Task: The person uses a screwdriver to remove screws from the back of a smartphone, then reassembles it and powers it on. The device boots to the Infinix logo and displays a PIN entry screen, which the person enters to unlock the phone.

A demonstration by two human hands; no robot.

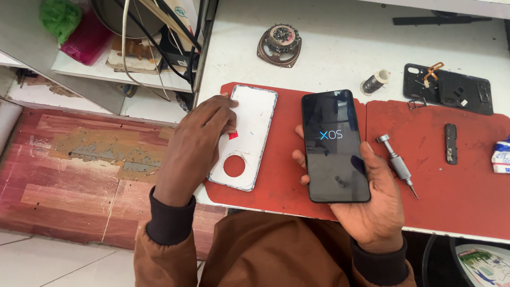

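The right hand [366, 204] holds a black slab-shaped smartphone with a lit glass screen [334, 146]. The grip is closed around the handset — palm and fingers cupped beneath its lower half, thumb laid over the right edge near the bottom corner, fingertips showing past the left edge. The phone's long axis runs away from the person, tilted slightly to the left at the top, and it is lifted a little above the red rubber work mat [287, 159] that covers the near part of the white surface [329, 58].

The left hand [199, 146] rests on a white plastic phone back cover with a round camera cut-out [249, 138], lying flat on the mat just to the left of the handset. Its fingers are curled loosely, tips pressing the cover's left edge near a small red tab; whether they pinch the tab or only touch it is hard to tell. The cover's long axis lies nearly parallel to the phone's, so the two pieces sit side by side, apart — the left hand is the nearer to the cover.

To the right of the phone lies a small metal precision screwdriver [397, 165], and farther back a black inner phone frame with an orange flex strip [449, 87].
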